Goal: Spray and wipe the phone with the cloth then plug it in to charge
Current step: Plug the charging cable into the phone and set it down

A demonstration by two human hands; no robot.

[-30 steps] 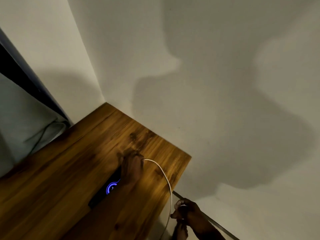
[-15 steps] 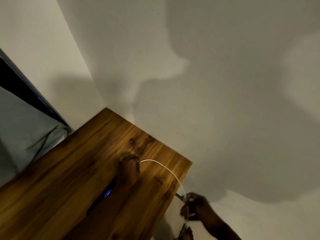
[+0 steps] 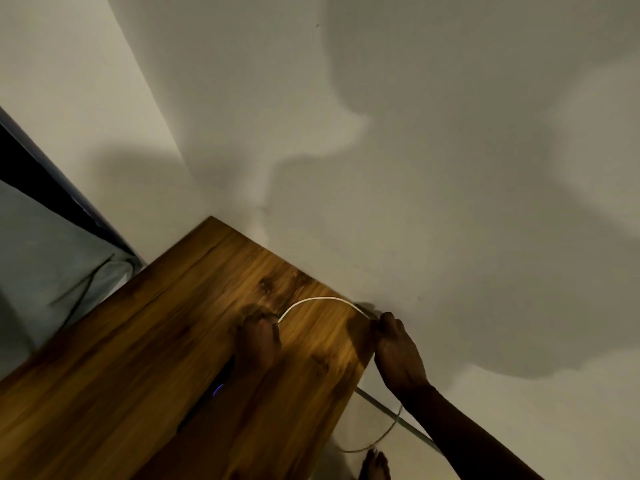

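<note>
A dark phone [image 3: 211, 396] lies on the wooden table [image 3: 145, 344] with a small blue glow on its screen; my left forearm covers most of it. My left hand [image 3: 258, 341] rests on the phone's far end, fingers curled where the white charging cable [image 3: 322, 300] meets it. The cable arcs over the tabletop to the table's right corner by the wall. There my right hand [image 3: 394, 344] pinches it, and the rest of the cable loops down below the table edge [image 3: 377, 441]. No cloth or spray bottle is in view.
The table stands in a corner between two pale walls [image 3: 415, 168]. A bed with a light blue sheet [image 3: 38, 265] and a thin dark cord on it lies at the left. A bare foot [image 3: 375, 465] and a thin grey bar [image 3: 398, 417] show below the table's right edge.
My right hand has risen from below the table edge to the table's right corner, carrying the cable with it. My left hand has stayed on the phone's end.
</note>
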